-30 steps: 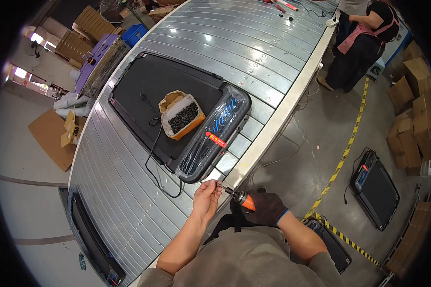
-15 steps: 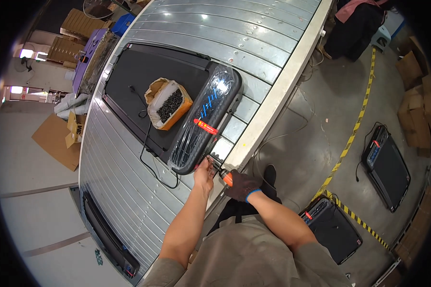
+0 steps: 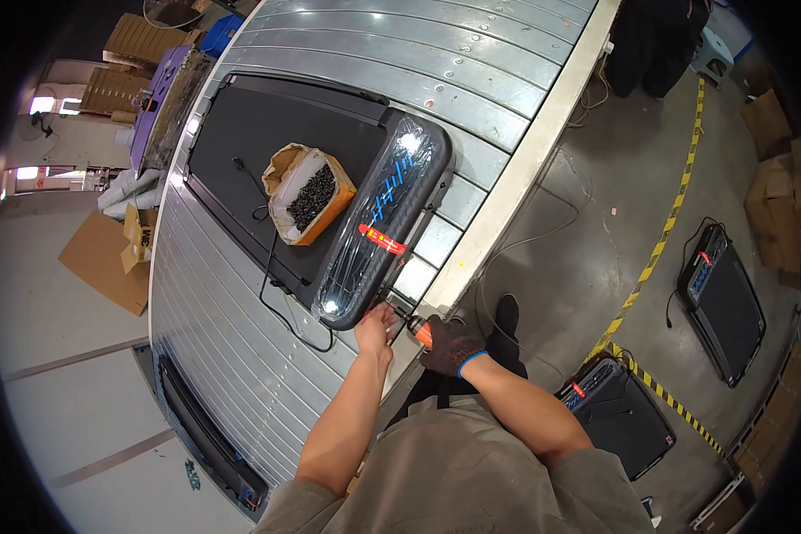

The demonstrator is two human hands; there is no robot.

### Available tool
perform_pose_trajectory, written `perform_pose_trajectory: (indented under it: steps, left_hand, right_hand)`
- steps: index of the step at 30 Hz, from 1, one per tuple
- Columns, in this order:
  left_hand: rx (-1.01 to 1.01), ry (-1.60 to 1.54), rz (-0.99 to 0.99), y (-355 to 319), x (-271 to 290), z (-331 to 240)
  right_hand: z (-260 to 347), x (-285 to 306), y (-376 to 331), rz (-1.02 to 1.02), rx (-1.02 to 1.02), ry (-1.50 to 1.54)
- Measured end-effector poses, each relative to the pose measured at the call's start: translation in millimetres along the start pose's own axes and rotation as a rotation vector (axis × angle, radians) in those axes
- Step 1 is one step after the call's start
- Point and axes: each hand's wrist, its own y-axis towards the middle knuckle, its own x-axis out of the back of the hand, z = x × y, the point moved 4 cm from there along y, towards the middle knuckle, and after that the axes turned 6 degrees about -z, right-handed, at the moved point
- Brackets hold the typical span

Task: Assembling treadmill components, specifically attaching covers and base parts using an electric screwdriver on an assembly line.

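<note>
A black walking treadmill lies on the slatted metal table, its rounded end cover wrapped in clear film with a red strip across it. My bare left hand is at the near corner of that cover, fingers pinched; what they hold is too small to make out. In a dark glove, my right hand grips an orange power screwdriver, its tip pointing toward my left fingers at the treadmill's edge. On the treadmill stands an open carton of small black screws.
The pale table edge runs beside my right hand. A black cord loops off the treadmill. More treadmills lie on the floor at the right, by yellow-black tape. Another long black unit is at the lower left. A person stands at the upper right.
The view has shifted slightly. My left hand has moved a little left and down; the right hand still grips the screwdriver at the same corner. The person at the upper right has moved.
</note>
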Motion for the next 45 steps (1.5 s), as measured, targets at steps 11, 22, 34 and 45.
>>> perform_pose_trajectory:
  steps: [11,22,34,45]
  left_hand:
    - [-1.676,1.064,-0.145,-71,-35,-91]
    - [-1.669,0.856,0.012,-70,-112,-60]
    - [-1.343,1.011,0.206,62,-202,-160]
    - [-1.54,0.58,0.239,74,-198,-160]
  right_hand:
    - [-29,-2,-65,-0.072,-0.001,0.045]
    - [-109,25,-48,-0.139,-0.098,-0.107]
    - [-310,159,-193,-0.009,-0.504,-0.931]
    - [-301,175,-210,-0.415,-0.634,-0.684]
